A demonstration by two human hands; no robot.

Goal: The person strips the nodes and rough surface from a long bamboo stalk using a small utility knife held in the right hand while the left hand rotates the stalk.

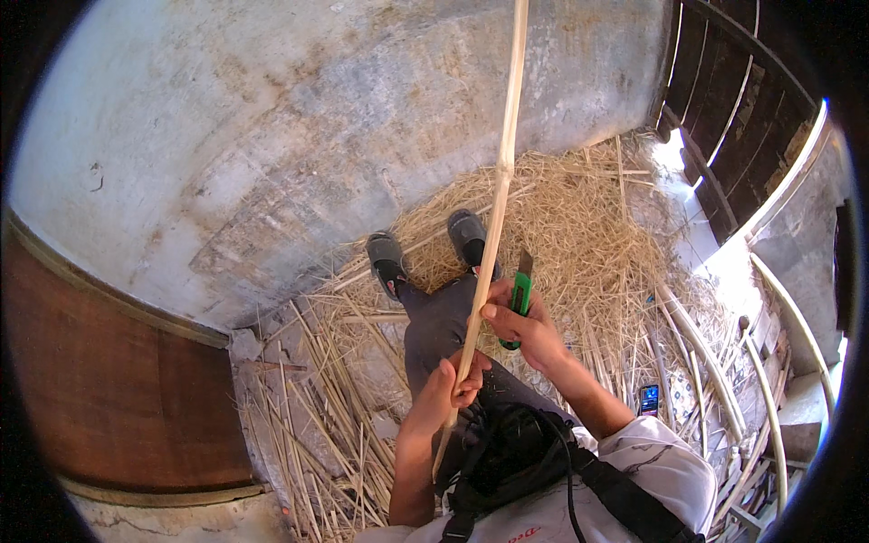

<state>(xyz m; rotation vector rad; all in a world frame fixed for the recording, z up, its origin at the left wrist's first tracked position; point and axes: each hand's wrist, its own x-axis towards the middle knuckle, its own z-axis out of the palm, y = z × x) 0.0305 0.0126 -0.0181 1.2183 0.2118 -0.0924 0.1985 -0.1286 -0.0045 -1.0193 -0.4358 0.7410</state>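
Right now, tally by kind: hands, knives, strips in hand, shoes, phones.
Hands: 2 (left hand, right hand)
Green utility knife: 1
Pale strip in hand: 1
Dark shoes: 2
Phone: 1
Total: 7

One left hand [455, 387] and one right hand [527, 328] make two hands in all. One long bamboo strip [490, 249] passes through both, and one green utility knife [520, 295] sits in the right hand. Beyond the hands are two dark shoes [467, 233] and one broad spread of straw-coloured shavings [584, 231]. One phone [649, 399] lies to the right of the right hand; farther right are at least three long poles [711, 371]. Left of the left hand, dozens of thin loose slivers [348, 425] overlap too much for an exact count. One brown wooden panel [127, 389] stands farther left.
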